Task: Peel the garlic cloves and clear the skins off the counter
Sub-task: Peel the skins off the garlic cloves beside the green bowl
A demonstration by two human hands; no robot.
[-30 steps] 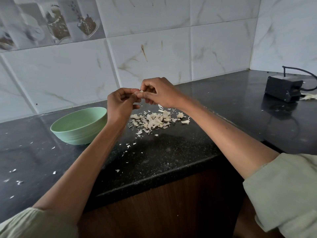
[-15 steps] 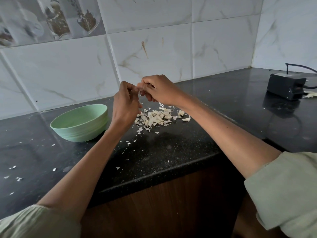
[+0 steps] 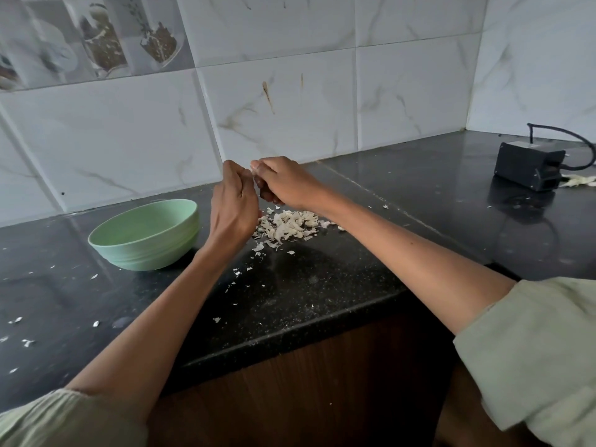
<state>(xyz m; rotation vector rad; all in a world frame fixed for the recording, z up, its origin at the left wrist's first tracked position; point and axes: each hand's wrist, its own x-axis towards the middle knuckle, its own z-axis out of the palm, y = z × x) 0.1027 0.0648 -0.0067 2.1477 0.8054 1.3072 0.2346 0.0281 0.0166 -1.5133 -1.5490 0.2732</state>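
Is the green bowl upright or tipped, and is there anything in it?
Upright: the green bowl sits on its base on the counter, rim up. The visible inner wall looks bare; the bottom is hidden, so contents cannot be told.

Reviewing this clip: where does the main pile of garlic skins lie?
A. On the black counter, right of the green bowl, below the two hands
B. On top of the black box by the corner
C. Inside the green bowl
A: the pile of garlic skins lies on the black counter, right of the green bowl, below the hands.
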